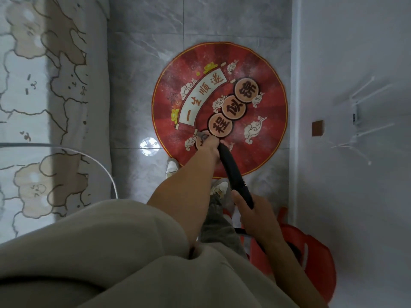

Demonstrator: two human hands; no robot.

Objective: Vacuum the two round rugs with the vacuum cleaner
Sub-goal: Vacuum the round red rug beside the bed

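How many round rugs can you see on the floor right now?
1. The red rug lies on the grey tiles between the bed and the wall, under the vacuum tube. A second may be hidden outside the view.

Floor (142, 30) of grey, marble-veined tiles with pale grout lines, bearing one bright round reflection of light (148, 146). At left, a bed (44, 85) whose pale cover is printed with beige cloud-like shapes outlined in brown; a thin curved grey rod (101, 162) crosses its edge. At right, a plain white wall (355, 196) carrying a small brown square (317, 128) and a white pronged fixture (360, 112).
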